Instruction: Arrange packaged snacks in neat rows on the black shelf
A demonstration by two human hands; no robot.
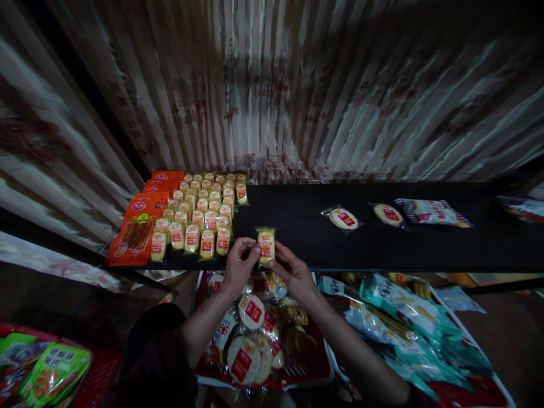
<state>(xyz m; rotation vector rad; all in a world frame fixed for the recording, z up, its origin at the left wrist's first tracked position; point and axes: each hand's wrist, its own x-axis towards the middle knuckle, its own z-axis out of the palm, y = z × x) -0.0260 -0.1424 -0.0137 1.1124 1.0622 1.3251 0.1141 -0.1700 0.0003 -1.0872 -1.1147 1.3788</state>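
Note:
Between both hands, at the front edge of the black shelf (289, 215), is a small wrapped snack cake (266, 247) in clear film with a red and yellow label. My left hand (241, 262) pinches its left side, thumb on the front. My right hand (294, 271) grips its lower right side with thumb and fingers. To the left stand rows of similar wrapped snack cakes (192, 238), lined up closely. Beyond them, at the shelf's left end, lie overlapping orange snack packets (136, 229).
Round wrapped crackers (343, 219) and a striped packet (432, 212) lie on the shelf's right part. Below stand a red basket (314, 371) of round crackers, a crate with teal bags (408, 306) and, at left, a basket with green packets (55, 371). A pleated printed curtain (272, 85) hangs behind.

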